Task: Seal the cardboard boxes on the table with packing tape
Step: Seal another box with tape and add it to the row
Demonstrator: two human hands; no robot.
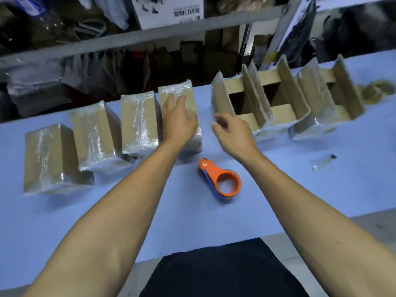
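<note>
left hand [179, 118] – fingers flat on taped box [182, 93] | right hand [232, 133] – fingers loosely curled, empty

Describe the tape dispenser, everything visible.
The tape dispenser has an orange plastic body with a blue layer beneath: a round ring with an open centre at the near end and a tapered nose with a small white logo pointing away toward the boxes. It lies flat on the blue table, between the two forearms. Neither hand touches it; nothing else does either. Whether a tape roll is loaded cannot be told.
</note>
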